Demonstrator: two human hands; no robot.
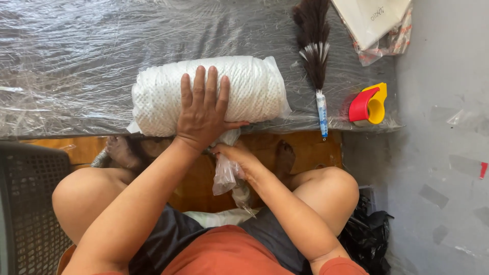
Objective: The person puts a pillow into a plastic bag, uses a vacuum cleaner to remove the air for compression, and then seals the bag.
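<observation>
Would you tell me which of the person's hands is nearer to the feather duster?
Right. The right hand grips clear plastic below the white roll, nearer the feather duster; the left hand lies flat atop the roll.

Lighting: bright, even daylight, with soft shadows under the forearms and beneath the table edge. Glare: white streaks lay across the wrinkled plastic sheet (76,66), strongest at far left. Sharpness: the centre was crisp, with slight softness and mild bending toward the corners.
</observation>
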